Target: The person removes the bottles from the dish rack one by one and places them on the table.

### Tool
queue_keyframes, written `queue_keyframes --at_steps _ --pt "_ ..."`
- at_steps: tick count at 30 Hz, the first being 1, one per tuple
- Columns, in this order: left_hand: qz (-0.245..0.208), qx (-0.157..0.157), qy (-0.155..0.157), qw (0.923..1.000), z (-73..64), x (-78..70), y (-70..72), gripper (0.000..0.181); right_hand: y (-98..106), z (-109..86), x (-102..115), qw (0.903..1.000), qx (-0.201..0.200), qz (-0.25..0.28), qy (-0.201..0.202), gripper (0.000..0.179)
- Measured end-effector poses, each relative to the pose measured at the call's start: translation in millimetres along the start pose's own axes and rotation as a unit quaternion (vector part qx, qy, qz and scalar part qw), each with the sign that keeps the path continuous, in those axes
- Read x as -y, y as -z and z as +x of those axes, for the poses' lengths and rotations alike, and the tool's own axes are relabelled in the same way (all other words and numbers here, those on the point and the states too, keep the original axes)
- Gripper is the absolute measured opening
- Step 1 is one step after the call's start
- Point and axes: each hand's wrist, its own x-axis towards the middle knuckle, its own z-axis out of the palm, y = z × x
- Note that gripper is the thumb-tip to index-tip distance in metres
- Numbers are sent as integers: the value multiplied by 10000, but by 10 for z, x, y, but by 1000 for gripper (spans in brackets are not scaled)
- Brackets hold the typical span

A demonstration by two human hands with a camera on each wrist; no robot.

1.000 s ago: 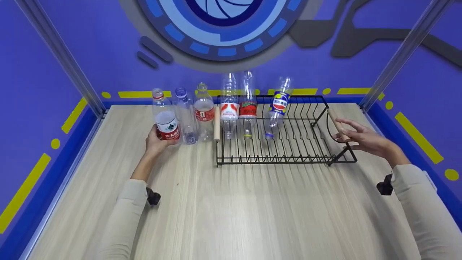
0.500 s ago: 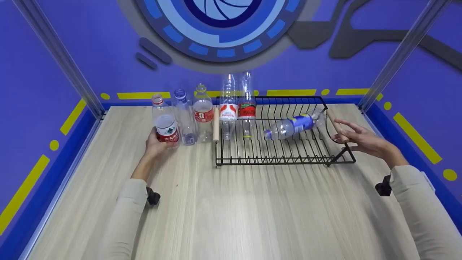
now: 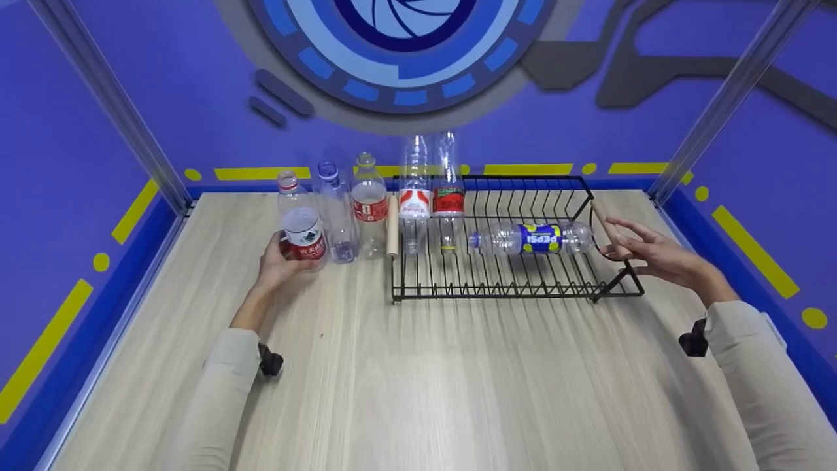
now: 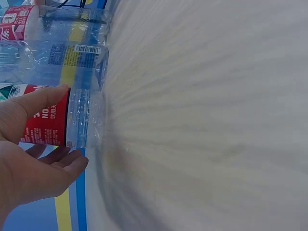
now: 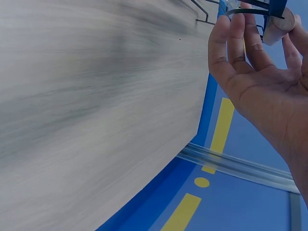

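My left hand [image 3: 282, 261] grips the lower part of a plastic water bottle [image 3: 303, 226] with a white and red label. In the left wrist view, the thumb lies across the red label [image 4: 43, 122] and the fingers curl behind. Over at the right, my right hand [image 3: 657, 252] holds the wooden handle [image 3: 610, 226] of a black wire dish rack [image 3: 497, 291]. In the right wrist view its fingers reach round the handle's end. A Pepsi bottle [image 3: 541, 239] lies sideways in the rack, cap to the left and base beside the handle.
Two upside-down bottles, one with a red-and-white label [image 3: 414, 204] and one with a red label [image 3: 448, 202], lean in the rack's left part. Between the rack and my left hand stand a clear bottle [image 3: 339, 219] and another red-labelled bottle [image 3: 371, 209]. Blue walls enclose the table [image 3: 418, 379].
The Pepsi bottle has tipped over to the right, from leaning upside down to lying across the rack. Both hands have stayed nearly in place.
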Motion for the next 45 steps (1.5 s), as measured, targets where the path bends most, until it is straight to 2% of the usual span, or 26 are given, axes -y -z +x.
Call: queue_keyframes --at_steps 4,8,14,19,24,30,35,39,45 --pt "-96 -25 -24 9999 -83 -17 71 90 -10 1 -4 10000 -48 -8 -27 61" --pt "-179 -248 -52 9995 -169 -48 127 88 -13 -23 -6 10000 -22 73 16 60" --pt "-436 -562 130 9974 -335 -69 169 76 -21 -40 12 10000 -18 -14 1 59" --pt "-578 -754 70 9955 -461 -61 110 53 -21 -33 23 9999 -41 -139 -59 61" --pt "-640 -677 -170 9955 -543 -45 -4 36 -17 -34 8 9999 -26 -147 -26 61" --pt "-588 -214 -495 9968 -650 -157 -159 27 -22 -21 48 9991 -56 -414 -28 61" --pt "-554 310 -887 9940 -705 -289 -320 30 -22 0 134 9959 -117 -895 14 60" --pt "-621 722 -1110 9892 -691 -414 -473 39 -20 0 183 9946 -174 -1020 73 59" --pt "-670 1391 -1212 9805 -628 -603 -686 48 -11 -18 263 9894 -339 -1401 152 58"
